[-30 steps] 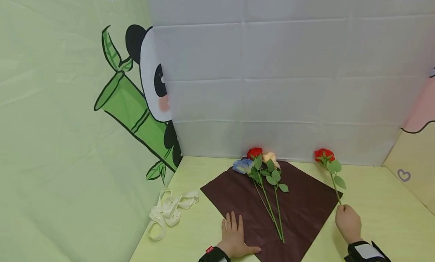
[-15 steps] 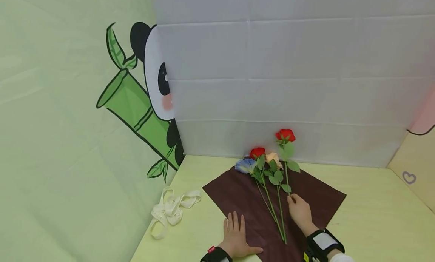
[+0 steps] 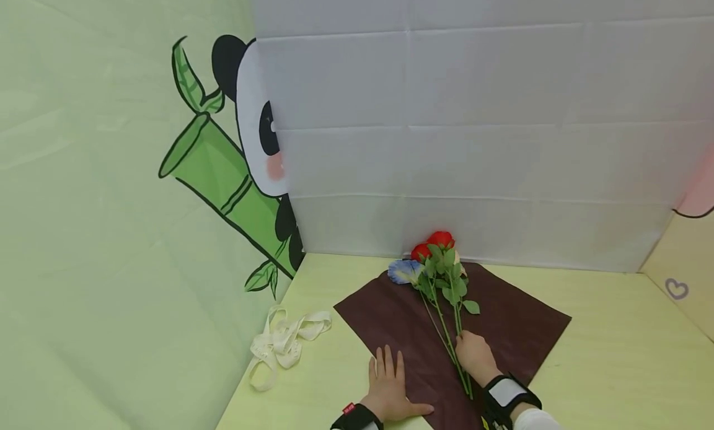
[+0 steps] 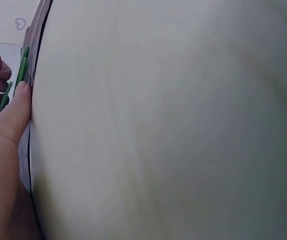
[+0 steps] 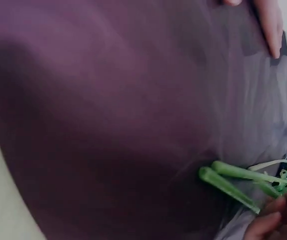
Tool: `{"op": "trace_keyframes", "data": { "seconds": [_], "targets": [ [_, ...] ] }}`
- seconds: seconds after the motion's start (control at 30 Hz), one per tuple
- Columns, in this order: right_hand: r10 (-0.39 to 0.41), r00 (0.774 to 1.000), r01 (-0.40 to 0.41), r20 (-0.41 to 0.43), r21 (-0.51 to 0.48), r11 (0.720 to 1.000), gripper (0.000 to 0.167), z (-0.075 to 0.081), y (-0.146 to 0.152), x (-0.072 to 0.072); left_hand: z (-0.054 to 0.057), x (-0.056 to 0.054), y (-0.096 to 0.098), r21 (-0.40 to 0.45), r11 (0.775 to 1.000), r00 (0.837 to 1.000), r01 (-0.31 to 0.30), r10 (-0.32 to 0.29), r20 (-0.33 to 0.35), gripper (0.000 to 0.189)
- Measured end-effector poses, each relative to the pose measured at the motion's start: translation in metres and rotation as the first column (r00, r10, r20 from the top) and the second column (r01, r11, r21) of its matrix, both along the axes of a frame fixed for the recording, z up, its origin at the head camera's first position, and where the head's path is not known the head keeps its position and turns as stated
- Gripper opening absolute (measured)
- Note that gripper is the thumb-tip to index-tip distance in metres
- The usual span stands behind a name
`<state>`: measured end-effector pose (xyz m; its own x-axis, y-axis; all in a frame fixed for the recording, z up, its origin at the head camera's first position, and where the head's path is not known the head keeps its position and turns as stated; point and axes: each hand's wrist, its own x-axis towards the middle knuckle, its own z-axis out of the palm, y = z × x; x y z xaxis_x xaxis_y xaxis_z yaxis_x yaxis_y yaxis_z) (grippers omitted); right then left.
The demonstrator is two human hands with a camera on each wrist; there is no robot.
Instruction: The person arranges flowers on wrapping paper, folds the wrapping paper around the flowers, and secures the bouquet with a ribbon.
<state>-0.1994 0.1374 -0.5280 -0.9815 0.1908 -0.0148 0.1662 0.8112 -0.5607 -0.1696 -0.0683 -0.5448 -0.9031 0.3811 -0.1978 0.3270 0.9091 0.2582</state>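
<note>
My right hand (image 3: pixel 476 357) pinches the stem of a red rose (image 3: pixel 441 239) and holds it low over the other flowers. Under its leaves lie a second red rose (image 3: pixel 421 252), a blue flower (image 3: pixel 405 272) and a mostly hidden peach rose (image 3: pixel 460 267). Their stems run down the dark brown wrapping paper (image 3: pixel 519 312), side by side. In the right wrist view, green stem ends (image 5: pixel 228 186) stick out beside the fingers (image 5: pixel 271 225). My left hand (image 3: pixel 387 390) rests flat with fingers spread on the paper's left edge, thumb pointing toward the stems.
A loose cream ribbon (image 3: pixel 287 344) lies crumpled on the pale yellow table (image 3: pixel 602 349), left of the paper. A grey-white backdrop (image 3: pixel 474 108) stands behind the table. On the left hangs a green sheet (image 3: pixel 83 232) printed with a panda and bamboo.
My right hand has carried the red rose from right of the paper leftward, then lowered it among the other flowers. The left hand has stayed in place on the paper.
</note>
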Motion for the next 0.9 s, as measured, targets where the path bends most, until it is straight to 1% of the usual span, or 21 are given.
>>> {"op": "trace_keyframes", "data": {
  "seconds": [0.07,0.17,0.3,0.4,0.47,0.67,0.8,0.9],
  "targets": [
    [0.002,1.000,-0.004,0.030,0.054,0.999,0.023,-0.001,0.001,0.002,-0.002,0.000,0.000,0.001,1.000,1.000,0.001,-0.001,0.002,0.117],
    [0.025,0.998,-0.033,0.064,0.134,0.990,0.022,-0.003,0.003,0.004,-0.005,-0.001,0.001,0.006,1.000,1.000,0.003,-0.003,0.014,0.117],
    [0.050,0.996,-0.064,0.074,0.196,0.978,0.020,-0.006,0.006,0.004,-0.009,-0.002,0.002,0.010,1.000,1.000,0.006,-0.006,0.026,0.118],
    [0.045,0.996,-0.059,0.070,0.201,0.978,0.019,-0.008,0.008,0.004,-0.009,-0.002,0.003,0.009,1.000,1.000,0.004,-0.004,0.028,0.119],
    [0.040,0.996,-0.055,0.078,0.198,0.979,0.019,-0.009,0.011,0.003,-0.008,-0.001,0.003,0.005,1.000,1.000,0.001,-0.002,0.019,0.118],
    [0.038,0.993,-0.057,0.115,0.165,0.985,0.021,-0.009,0.018,0.003,-0.007,-0.001,0.002,-0.017,1.000,1.000,-0.005,0.005,-0.003,0.118],
    [0.056,0.993,-0.071,0.104,0.145,0.987,0.021,-0.008,0.020,0.005,-0.008,-0.002,0.002,-0.018,1.000,1.000,-0.009,0.009,-0.020,0.119],
    [0.073,0.993,-0.086,0.088,0.148,0.985,0.020,-0.008,0.021,0.006,-0.009,-0.002,0.002,-0.011,1.000,1.000,-0.011,0.010,-0.026,0.119]
  ]
}}
